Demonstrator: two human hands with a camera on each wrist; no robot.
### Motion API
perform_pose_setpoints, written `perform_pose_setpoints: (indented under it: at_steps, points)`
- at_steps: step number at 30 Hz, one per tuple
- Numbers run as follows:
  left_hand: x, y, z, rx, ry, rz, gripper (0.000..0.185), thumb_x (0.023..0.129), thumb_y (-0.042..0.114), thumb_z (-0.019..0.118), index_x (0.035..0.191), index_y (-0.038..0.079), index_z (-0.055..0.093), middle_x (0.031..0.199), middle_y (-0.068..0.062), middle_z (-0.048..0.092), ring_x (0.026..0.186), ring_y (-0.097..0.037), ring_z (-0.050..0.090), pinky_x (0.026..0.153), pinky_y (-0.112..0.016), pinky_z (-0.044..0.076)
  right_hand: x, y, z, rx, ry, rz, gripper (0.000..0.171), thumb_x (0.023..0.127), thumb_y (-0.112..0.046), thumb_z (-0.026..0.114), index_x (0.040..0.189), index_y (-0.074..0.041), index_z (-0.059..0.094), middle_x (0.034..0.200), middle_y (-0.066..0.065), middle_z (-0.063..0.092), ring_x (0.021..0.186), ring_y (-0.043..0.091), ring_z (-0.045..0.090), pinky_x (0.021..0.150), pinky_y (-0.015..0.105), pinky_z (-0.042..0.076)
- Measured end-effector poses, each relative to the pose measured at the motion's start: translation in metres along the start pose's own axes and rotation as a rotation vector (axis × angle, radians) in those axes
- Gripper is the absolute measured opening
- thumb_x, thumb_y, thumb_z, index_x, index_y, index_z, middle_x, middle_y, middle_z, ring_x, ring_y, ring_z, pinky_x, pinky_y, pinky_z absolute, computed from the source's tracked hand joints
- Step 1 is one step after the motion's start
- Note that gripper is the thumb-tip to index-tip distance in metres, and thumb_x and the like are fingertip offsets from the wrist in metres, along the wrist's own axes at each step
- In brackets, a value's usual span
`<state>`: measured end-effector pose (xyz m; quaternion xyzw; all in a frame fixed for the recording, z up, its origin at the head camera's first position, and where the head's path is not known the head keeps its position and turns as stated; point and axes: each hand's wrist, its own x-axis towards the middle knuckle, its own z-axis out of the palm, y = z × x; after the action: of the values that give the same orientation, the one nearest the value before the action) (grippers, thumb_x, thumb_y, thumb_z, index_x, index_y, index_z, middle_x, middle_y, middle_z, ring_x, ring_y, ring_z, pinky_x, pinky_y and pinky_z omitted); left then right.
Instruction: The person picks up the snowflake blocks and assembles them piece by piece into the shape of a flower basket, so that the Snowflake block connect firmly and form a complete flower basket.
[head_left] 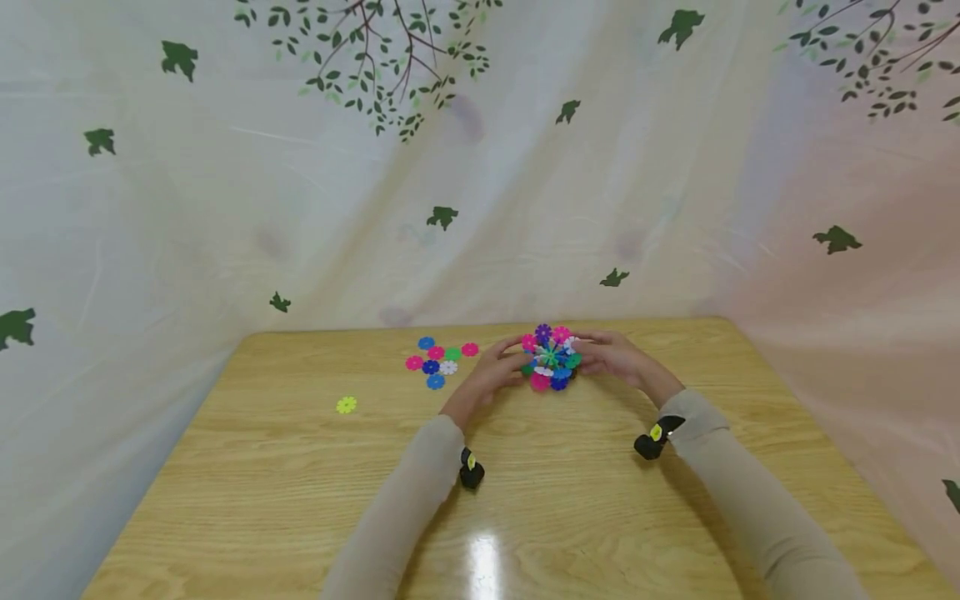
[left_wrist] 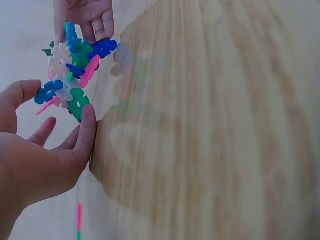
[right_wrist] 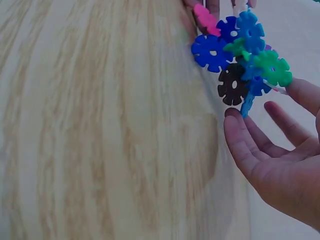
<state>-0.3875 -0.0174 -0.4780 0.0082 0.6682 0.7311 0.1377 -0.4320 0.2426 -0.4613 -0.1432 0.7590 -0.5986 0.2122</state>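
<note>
A ball-like cluster of interlocking flower-shaped plastic discs in pink, blue, green, white and purple is held between both hands near the table's far edge. My left hand holds its left side with the fingertips. In the left wrist view a blue disc meets the thumb, and a green disc meets a finger. My right hand holds the other side. The right wrist view shows a black disc just above its fingertips and a green disc by its thumb.
Left of the hands lies a flat group of loose discs, among them a dark blue disc and a white disc. A single yellow disc lies farther left on the wooden table. Behind hangs a leaf-printed curtain.
</note>
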Motion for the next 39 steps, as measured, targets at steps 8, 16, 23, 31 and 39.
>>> perform_pose_setpoints:
  at_steps: [8, 16, 23, 31, 39]
  points:
    - [0.005, 0.002, -0.002, 0.047, -0.053, 0.005, 0.063, 0.098, 0.018, 0.068, 0.156, 0.019, 0.043, 0.149, -0.020, 0.052, 0.130, -0.034, 0.059, 0.104, -0.041, 0.055, 0.000, 0.003, -0.004, -0.070, -0.037, -0.050, 0.056, 0.110, -0.024, 0.047, 0.157, 0.003, 0.032, 0.152, 0.031, 0.043, 0.107, 0.010, 0.066, 0.105, 0.047, 0.053]
    - [0.010, 0.004, 0.006, 0.102, -0.021, 0.051, 0.056, 0.101, 0.014, 0.062, 0.155, 0.017, 0.045, 0.147, -0.023, 0.054, 0.129, -0.034, 0.059, 0.101, -0.041, 0.056, 0.002, 0.003, -0.007, -0.157, -0.015, -0.089, 0.055, 0.110, -0.026, 0.045, 0.153, 0.007, 0.035, 0.151, 0.036, 0.042, 0.109, 0.013, 0.066, 0.104, 0.049, 0.053]
    - [0.013, 0.004, 0.009, 0.118, -0.024, 0.051, 0.055, 0.103, 0.016, 0.061, 0.155, 0.014, 0.044, 0.150, -0.023, 0.051, 0.135, -0.035, 0.055, 0.105, -0.044, 0.054, 0.005, 0.005, -0.012, -0.178, 0.008, -0.054, 0.055, 0.110, -0.026, 0.045, 0.154, 0.006, 0.035, 0.150, 0.035, 0.044, 0.123, 0.030, 0.061, 0.107, 0.053, 0.050]
    - [0.012, 0.006, 0.009, 0.144, -0.050, 0.033, 0.055, 0.105, 0.021, 0.057, 0.157, 0.013, 0.040, 0.153, -0.021, 0.048, 0.139, -0.034, 0.050, 0.108, -0.045, 0.051, 0.004, 0.001, -0.009, -0.208, 0.021, -0.045, 0.054, 0.110, -0.025, 0.045, 0.153, 0.006, 0.036, 0.152, 0.033, 0.042, 0.132, 0.037, 0.053, 0.109, 0.054, 0.048]
    - [0.011, 0.005, 0.009, 0.142, -0.054, 0.027, 0.059, 0.102, 0.016, 0.061, 0.157, 0.012, 0.040, 0.154, -0.024, 0.044, 0.139, -0.035, 0.050, 0.106, -0.044, 0.052, 0.002, 0.002, -0.009, -0.207, 0.039, -0.040, 0.054, 0.110, -0.025, 0.046, 0.154, 0.005, 0.037, 0.152, 0.033, 0.042, 0.129, 0.036, 0.056, 0.106, 0.051, 0.051]
